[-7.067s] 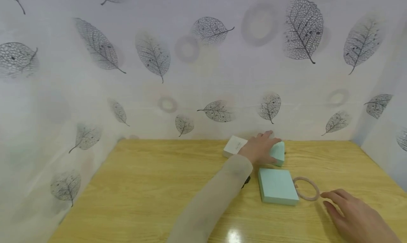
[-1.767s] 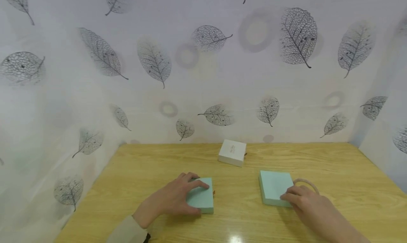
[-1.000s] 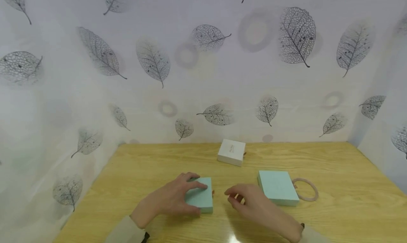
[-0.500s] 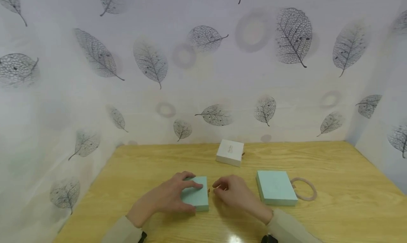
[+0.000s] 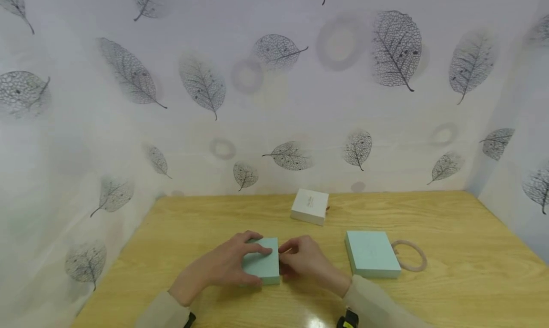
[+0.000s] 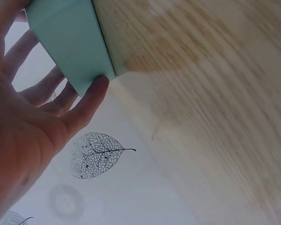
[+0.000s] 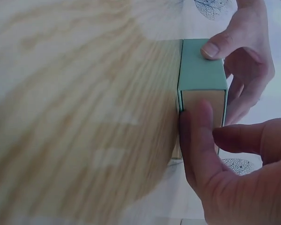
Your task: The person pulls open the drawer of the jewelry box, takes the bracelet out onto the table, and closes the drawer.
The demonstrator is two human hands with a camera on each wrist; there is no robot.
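A small mint-green drawer box [image 5: 268,263] lies on the wooden table in front of me. My left hand [image 5: 223,266] grips it from the left, thumb on the near side and fingers over the top and far side. At the box's right side is my right hand [image 5: 309,259], its thumb and fingers brought together against the tan drawer end [image 7: 192,99]. Those fingertips cover the spot of the brown ribbon tab, which is hidden now. In the left wrist view, the thumb presses the mint box wall [image 6: 70,42].
A white box [image 5: 309,205] with small print and a brown tab stands farther back. To the right lies a larger mint-green box [image 5: 372,254], with a pinkish-beige ring [image 5: 423,259] at its right side. A leaf-patterned wall covering [image 5: 283,104] rises behind the table [image 5: 206,213].
My left hand brought the small mint box from the back to the front left. My right hand left the larger box, moved left and closed its fingertips at the small box's tab.
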